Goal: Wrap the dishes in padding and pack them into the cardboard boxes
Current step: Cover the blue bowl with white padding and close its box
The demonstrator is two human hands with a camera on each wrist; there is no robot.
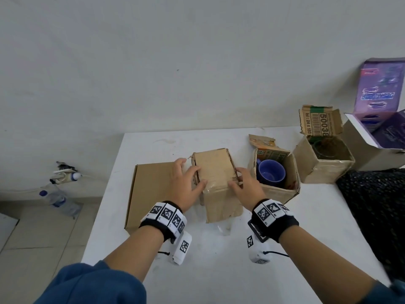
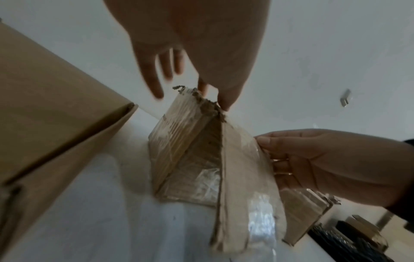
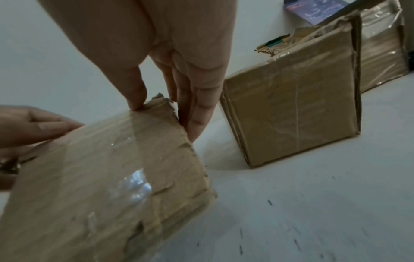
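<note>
A small taped cardboard box point(image 1: 217, 172) stands mid-table with its top flap folded down. My left hand point(image 1: 188, 178) lies on its left top edge, fingers straight, their tips touching the torn rim point(image 2: 201, 101). At the right top edge my right hand point(image 1: 243, 183) pinches the box, thumb point(image 3: 136, 99) on the flap and fingers down the side wall. What is inside is hidden. Just to the right, a blue mug point(image 1: 270, 174) sits bare in an open cardboard box point(image 1: 276, 193). Behind that, another open box point(image 1: 324, 170) holds a clear glass dish point(image 1: 326, 148).
A flat closed brown carton point(image 1: 151, 189) lies on the white table point(image 1: 219, 260) against my left hand. A purple printed box point(image 1: 381, 128) stands open at the far right, with dark speckled fabric point(image 1: 372, 198) below it. A plastic bottle point(image 1: 59, 200) lies on the floor at left.
</note>
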